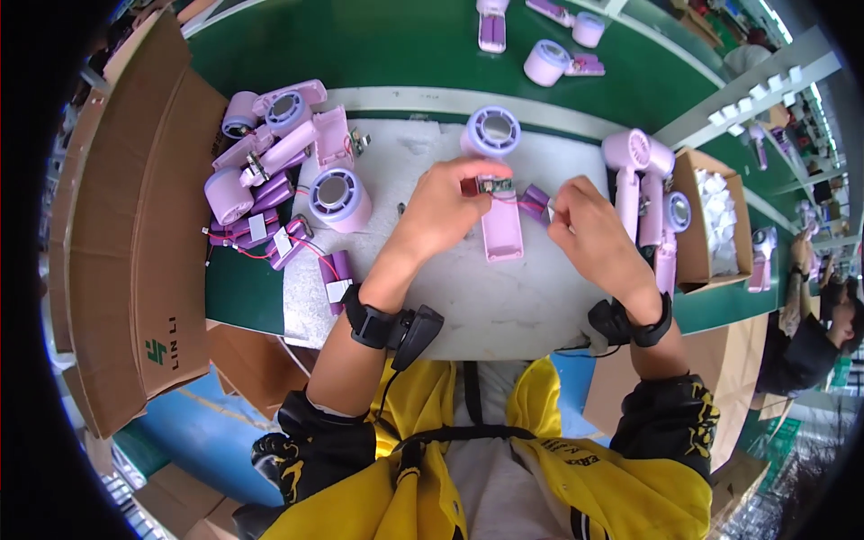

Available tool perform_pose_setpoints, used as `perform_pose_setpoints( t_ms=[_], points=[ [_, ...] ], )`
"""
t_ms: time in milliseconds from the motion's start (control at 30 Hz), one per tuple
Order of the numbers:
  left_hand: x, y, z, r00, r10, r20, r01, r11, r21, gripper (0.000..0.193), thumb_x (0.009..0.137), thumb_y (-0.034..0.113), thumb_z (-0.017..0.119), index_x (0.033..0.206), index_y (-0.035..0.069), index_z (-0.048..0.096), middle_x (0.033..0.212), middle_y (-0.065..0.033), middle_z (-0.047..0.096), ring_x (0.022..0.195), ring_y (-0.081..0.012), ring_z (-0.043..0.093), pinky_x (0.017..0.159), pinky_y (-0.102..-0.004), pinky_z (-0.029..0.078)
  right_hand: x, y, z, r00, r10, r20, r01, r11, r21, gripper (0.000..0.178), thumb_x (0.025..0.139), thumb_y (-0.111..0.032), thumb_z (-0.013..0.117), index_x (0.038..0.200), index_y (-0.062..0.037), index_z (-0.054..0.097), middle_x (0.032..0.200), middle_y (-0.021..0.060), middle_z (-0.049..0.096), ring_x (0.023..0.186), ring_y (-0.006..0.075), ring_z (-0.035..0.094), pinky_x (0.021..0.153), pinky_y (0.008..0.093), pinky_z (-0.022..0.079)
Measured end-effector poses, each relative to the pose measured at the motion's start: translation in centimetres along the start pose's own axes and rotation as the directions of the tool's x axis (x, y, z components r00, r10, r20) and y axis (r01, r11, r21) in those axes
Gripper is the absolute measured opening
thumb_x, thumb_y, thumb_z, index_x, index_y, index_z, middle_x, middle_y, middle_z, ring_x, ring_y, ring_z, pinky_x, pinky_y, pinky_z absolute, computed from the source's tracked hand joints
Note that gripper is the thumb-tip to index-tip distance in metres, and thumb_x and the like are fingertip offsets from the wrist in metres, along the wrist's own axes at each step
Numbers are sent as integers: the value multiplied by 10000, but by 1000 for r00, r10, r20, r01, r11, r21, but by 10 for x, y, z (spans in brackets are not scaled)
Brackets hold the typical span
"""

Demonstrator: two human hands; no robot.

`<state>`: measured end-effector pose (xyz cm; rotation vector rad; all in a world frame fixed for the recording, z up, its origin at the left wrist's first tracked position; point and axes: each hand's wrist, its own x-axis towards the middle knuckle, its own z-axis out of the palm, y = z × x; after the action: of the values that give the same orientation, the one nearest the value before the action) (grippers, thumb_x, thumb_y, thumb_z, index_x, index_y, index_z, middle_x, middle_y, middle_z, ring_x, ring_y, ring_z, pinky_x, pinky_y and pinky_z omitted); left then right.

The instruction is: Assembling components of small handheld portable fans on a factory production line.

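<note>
Lilac fan (491,135) points head-outward over pale mat (432,310) | open handle (502,232) bares circuit board (497,184) | purple battery (536,200) sits alongside

Shot from the wearer's head, the L cam of a side-by-side pair looks down & slightly fwd over a workbench (360,63) (wide fisheye, hence the bent edges), w/ L hand (438,207) and R hand (594,229) close, approx. mid-frame, yellow jacket (630,477) nearest, at btm.
</note>
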<state>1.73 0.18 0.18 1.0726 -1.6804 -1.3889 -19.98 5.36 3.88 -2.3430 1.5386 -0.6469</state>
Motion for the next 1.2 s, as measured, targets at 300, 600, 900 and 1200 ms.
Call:
perform_pose_setpoints(
  t_ms=[300,600,900,1200],
  points=[
    [0,2,12,998,44,-42,-42,998,52,362,773,-29,614,1103,78,714,935,-118,706,803,-183,653,763,-311,522,-65,114,-169,666,588,-459,-740,595,-313,191,888,-117,613,1021,8,670,894,142,704,802,270,678,719,349,523],
    [4,-8,6,999,40,-10,-39,997,65,351,820,-58,633,1147,55,697,982,-80,701,849,-129,647,794,-283,521,10,10,-4,991,-121,64,119,992,32,482,743,-84,768,1189,-18,596,1048,88,592,844,182,591,757,329,497],
    [-1,3,1,998,61,-2,-61,996,65,351,823,-57,653,1159,36,687,973,-79,690,862,-136,648,798,-276,522,11,9,-10,886,125,447,-405,678,614,658,817,-59,705,1411,-61,422,1025,118,624,781,192,628,742,290,511],
    [-3,10,-1,999,46,-12,-44,989,143,347,786,-32,706,1122,54,711,930,-57,692,779,-100,623,712,-248,514,6,-1,-16,804,-143,576,-574,65,817,832,836,-29,658,1527,-99,199,1139,153,576,876,259,668,802,336,546]
  ],
)
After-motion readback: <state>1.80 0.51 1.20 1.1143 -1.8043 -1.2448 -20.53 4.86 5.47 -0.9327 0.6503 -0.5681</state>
